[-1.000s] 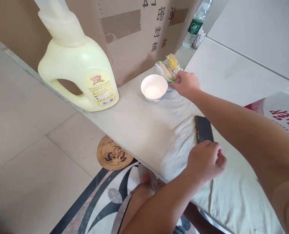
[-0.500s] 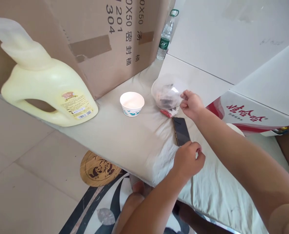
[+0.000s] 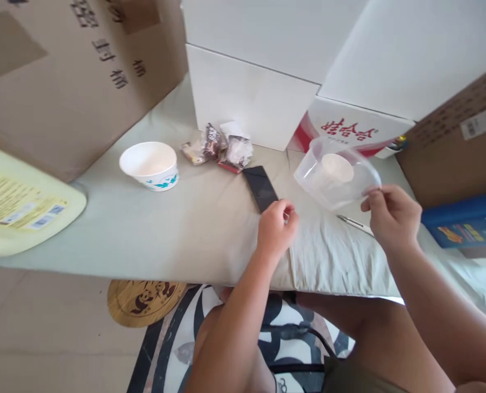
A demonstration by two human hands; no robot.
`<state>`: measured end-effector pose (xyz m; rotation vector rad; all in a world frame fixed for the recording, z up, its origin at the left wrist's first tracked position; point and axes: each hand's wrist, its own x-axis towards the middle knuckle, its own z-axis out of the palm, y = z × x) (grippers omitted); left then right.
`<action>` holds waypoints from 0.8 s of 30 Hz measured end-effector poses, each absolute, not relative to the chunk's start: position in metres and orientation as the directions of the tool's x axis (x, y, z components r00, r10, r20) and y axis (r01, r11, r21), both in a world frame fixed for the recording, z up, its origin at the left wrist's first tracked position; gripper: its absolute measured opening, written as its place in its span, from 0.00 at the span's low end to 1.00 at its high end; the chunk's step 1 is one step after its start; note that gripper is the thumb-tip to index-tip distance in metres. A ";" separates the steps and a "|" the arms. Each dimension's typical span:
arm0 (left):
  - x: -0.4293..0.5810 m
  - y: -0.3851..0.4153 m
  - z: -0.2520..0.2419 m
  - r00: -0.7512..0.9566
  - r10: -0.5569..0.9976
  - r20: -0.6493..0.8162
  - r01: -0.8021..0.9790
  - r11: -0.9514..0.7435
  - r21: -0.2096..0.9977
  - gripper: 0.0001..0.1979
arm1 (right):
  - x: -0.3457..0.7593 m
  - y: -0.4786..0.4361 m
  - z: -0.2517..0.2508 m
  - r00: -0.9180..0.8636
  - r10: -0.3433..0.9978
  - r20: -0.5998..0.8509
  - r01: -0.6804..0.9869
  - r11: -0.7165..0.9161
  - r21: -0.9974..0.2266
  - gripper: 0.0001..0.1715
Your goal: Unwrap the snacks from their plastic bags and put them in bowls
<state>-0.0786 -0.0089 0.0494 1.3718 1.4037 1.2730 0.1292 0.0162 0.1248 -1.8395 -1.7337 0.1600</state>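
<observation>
My right hand (image 3: 391, 217) pinches the rim of a clear plastic lid (image 3: 336, 176) and holds it tilted above the cloth-covered surface (image 3: 177, 229), in front of a white cup seen through it. My left hand (image 3: 276, 229) rests as a loose fist on the cloth, its fingers closed at the near end of a black phone (image 3: 260, 187); whether it holds anything is hidden. A white paper bowl (image 3: 149, 165) with a blue pattern stands to the left. Several small seasoning packets (image 3: 219, 149) lie beyond the phone.
A large cream detergent jug (image 3: 17, 199) stands at the left edge. Cardboard boxes (image 3: 63, 71) and white boxes (image 3: 251, 93) wall the back. A thin metal tool (image 3: 355, 224) lies under my right hand. A blue box (image 3: 464, 226) sits right. A round wooden coaster (image 3: 142, 300) is on the floor.
My right hand moved from the packets at the back to the right, lifting the clear lid off them; the packets now lie uncovered. The view swung right. My left hand stayed by the phone.
</observation>
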 end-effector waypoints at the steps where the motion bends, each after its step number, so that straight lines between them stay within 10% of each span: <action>1: -0.077 -0.007 0.048 -0.112 0.988 0.103 0.209 -0.077 0.975 0.03 | 0.146 0.004 0.120 0.117 0.916 0.384 0.892 0.073 -0.447 0.16; 5: -0.063 0.002 0.043 -0.099 0.992 0.080 0.234 -0.055 0.971 0.04 | 0.211 -0.018 0.109 0.143 0.709 0.691 0.907 0.185 -0.377 0.15; 12: -0.043 0.025 0.046 -0.286 0.958 0.015 -0.033 -0.026 0.999 0.05 | 0.226 -0.022 0.107 -0.075 0.631 0.772 0.797 0.503 -0.333 0.06; 17: -0.054 0.041 0.061 -0.558 0.821 -0.117 -0.283 -0.055 0.958 0.08 | 0.166 0.018 0.077 -0.133 0.713 0.689 0.647 0.589 -0.484 0.11; 24: -0.053 0.041 0.052 -0.535 0.836 -0.124 -0.288 -0.043 0.957 0.12 | 0.179 0.071 0.046 -0.286 0.820 0.495 0.786 0.496 -0.368 0.18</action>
